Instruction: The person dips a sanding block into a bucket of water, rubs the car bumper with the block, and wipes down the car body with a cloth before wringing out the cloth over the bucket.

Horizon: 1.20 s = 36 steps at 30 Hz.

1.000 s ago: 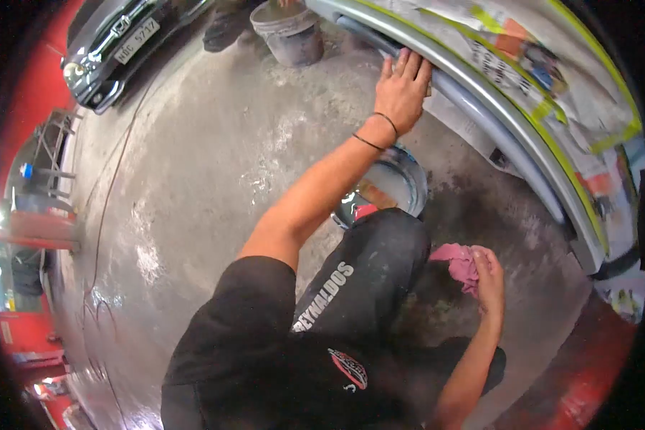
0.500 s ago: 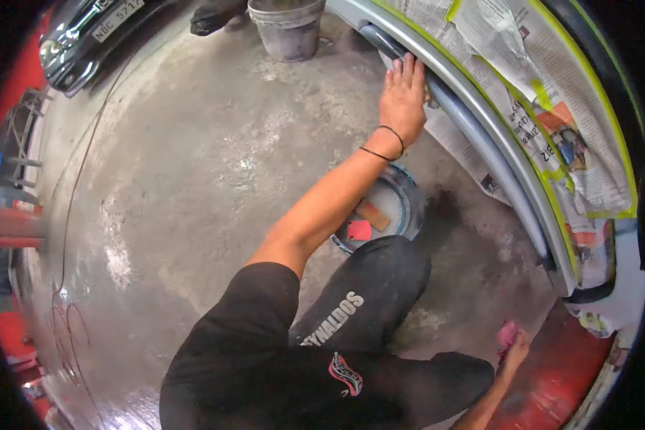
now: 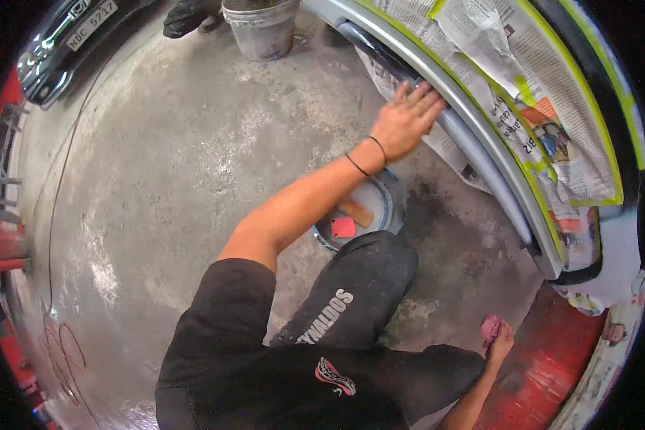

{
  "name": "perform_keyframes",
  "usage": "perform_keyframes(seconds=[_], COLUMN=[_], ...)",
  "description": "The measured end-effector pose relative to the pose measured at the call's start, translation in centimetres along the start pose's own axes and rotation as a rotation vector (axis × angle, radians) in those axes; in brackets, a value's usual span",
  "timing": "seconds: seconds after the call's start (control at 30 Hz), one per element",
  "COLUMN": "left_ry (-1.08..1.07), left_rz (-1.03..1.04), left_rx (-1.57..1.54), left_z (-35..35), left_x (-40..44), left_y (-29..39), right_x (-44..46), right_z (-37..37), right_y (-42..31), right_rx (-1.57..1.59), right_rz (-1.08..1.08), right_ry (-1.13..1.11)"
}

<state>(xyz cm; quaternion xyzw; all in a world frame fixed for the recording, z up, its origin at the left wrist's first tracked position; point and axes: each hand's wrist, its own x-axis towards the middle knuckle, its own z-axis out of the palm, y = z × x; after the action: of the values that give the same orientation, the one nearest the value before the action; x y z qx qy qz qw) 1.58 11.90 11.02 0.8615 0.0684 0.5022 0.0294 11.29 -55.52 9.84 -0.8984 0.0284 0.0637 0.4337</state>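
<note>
My left hand (image 3: 411,118) lies on the smooth grey-blue trim strip (image 3: 489,166) along the car's lower edge. Its fingers are spread and slightly bent over the strip. Above the strip runs a silver body panel (image 3: 473,118), bordered with yellow-green tape. Low on the right, my right hand (image 3: 502,342) is closed around a crumpled pink rag (image 3: 490,327), held away from the car. Between my left arm and knee stands a round basin (image 3: 396,208) of cloudy liquid. A pink pad (image 3: 342,228) and a brown block (image 3: 356,212) are in it.
Taped newspaper (image 3: 552,86) covers the car above the panel, and more newspaper (image 3: 455,161) hangs behind the strip. A dirty bucket (image 3: 261,32) stands at the top. Another vehicle's dark bumper (image 3: 57,50) is upper left. A thin hose (image 3: 61,168) runs along the concrete floor.
My left hand has slid down along the trim strip, its fingers now more spread. My right hand still grips the pink rag. The whole view has shifted slightly.
</note>
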Motion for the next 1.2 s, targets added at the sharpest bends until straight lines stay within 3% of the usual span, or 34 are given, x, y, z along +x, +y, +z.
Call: perform_keyframes(seconds=[0.1, 0.17, 0.27, 0.3, 0.37, 0.47, 0.53, 0.57, 0.6, 0.63, 0.67, 0.7, 0.77, 0.8, 0.87, 0.93, 1.0, 1.07, 1.1, 1.13, 1.17, 1.2], left_ry=[-0.021, -0.016, 0.120, 0.187, 0.180, 0.344, 0.524, 0.540, 0.624, 0.649, 0.814, 0.818, 0.728, 0.743, 0.592, 0.567, 0.632, 0.671, 0.714, 0.704, 0.568, 0.247], left_rz=[-0.008, -0.197, -0.357, -0.477, -1.065, -1.051, -1.261, -1.344, -1.346, -1.221, -1.360, -1.049, -1.203, -1.244, -1.129, -1.002, -1.361, -1.516, -1.673, -1.667, -1.703, -1.304], left_rx=[0.127, 0.124, 0.152, 0.040, -0.796, -0.835, -0.947, -1.140, -1.184, -1.240, -1.375, -1.446, -1.374, -1.364, -1.390, -1.449, -1.776, -1.977, -2.113, -2.091, -2.062, -1.708], left_z=[-1.4, -3.0, -0.7, 1.7, -0.3, 5.7, 6.5, 5.0, 3.6, 9.0, 4.7, 5.4, 3.5, 3.0, 3.8, 9.1, 9.3, 11.4, 12.1, 11.1, 4.1, 10.0], left_x=[-0.4, 0.0, -0.6, -0.8, 2.5, 2.5, 5.4, 6.3, 6.7, 3.9, 5.9, 4.3, 4.2, 4.8, 4.3, 1.7, 3.1, 2.4, 2.4, 2.9, 5.8, 1.5], left_y=[-8.2, -14.1, -14.8, -12.9, -2.2, 6.0, 7.4, 5.8, 3.6, -3.4, -5.0, -9.7, -13.5, -13.4, -8.0, -0.4, 14.7, 25.9, 28.9, 29.0, 27.9, 24.1], right_x=[-0.4, -0.9, -1.7, -1.1, 0.0, 0.8, -0.9, -1.3, -1.5, -1.7, -2.3, -3.4, -3.5, -2.8, -1.0, 0.7, -0.2, -1.7, -1.3, -1.0, -1.1, -1.2], right_z=[0.0, -0.6, -1.6, -2.1, -1.5, 0.3, 1.7, 1.3, 1.3, 1.4, 1.2, 0.5, 0.6, 0.9, 2.3, 5.6, 9.2, 11.5, 12.1, 12.7, 12.7, 12.1], right_y=[-0.8, -0.3, 0.8, 1.6, 1.6, -0.3, -3.3, -3.3, -2.9, -2.5, -3.2, -4.5, -4.8, -4.7, -4.7, -5.7, -8.1, -9.6, -9.2, -8.0, -6.8, -7.2], right_rx=[-0.007, 0.000, 0.059, 0.082, 0.107, 0.256, 0.174, 0.180, 0.127, 0.071, 0.089, 0.038, -0.001, 0.002, 0.010, 0.009, -0.007, 0.162, 0.160, 0.185, 0.213, 0.224], right_rz=[0.004, 0.025, 0.065, 0.102, 0.128, 0.271, 0.158, 0.172, 0.015, -0.141, -0.131, -0.018, 0.111, 0.031, -0.103, -0.252, -0.343, -0.165, -0.150, -0.232, -0.309, -0.280], right_ry=[-0.015, -0.040, -0.006, -0.015, -0.022, 0.137, 0.066, 0.085, 0.044, 0.001, 0.017, -0.025, -0.065, -0.091, -0.123, -0.090, -0.060, -0.138, -0.141, -0.168, -0.187, -0.167])
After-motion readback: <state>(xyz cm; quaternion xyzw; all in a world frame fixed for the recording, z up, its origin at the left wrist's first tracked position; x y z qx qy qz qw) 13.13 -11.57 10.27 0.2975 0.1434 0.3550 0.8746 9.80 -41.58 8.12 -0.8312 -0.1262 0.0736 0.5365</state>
